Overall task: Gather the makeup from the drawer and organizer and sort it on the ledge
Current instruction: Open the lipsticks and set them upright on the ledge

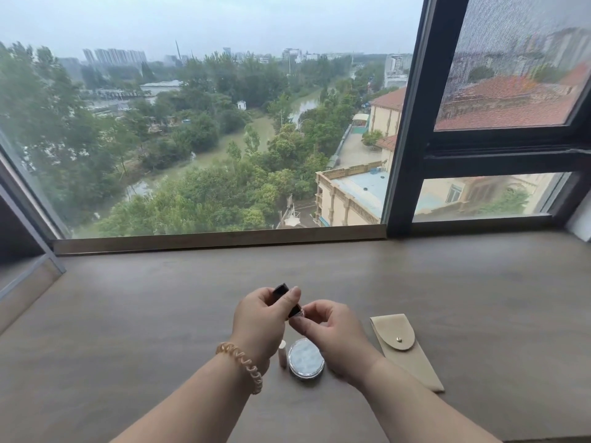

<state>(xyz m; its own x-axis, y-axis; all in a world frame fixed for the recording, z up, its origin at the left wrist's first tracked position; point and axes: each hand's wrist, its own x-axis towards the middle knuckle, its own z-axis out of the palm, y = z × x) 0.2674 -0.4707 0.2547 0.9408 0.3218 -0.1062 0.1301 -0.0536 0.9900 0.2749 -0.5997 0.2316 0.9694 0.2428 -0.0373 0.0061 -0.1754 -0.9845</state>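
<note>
Above the wooden ledge I hold a small dark lipstick tube with both hands. My left hand grips its upper part, fingers curled round it. My right hand pinches the tube's lower end between thumb and fingertips. Below the hands a round silver compact lies flat on the ledge. A small white stick stands upright just left of the compact.
A beige snap-button pouch lies on the ledge to the right of the compact. The window glass and its dark frame rise behind the ledge. A glass panel edge stands at the far left.
</note>
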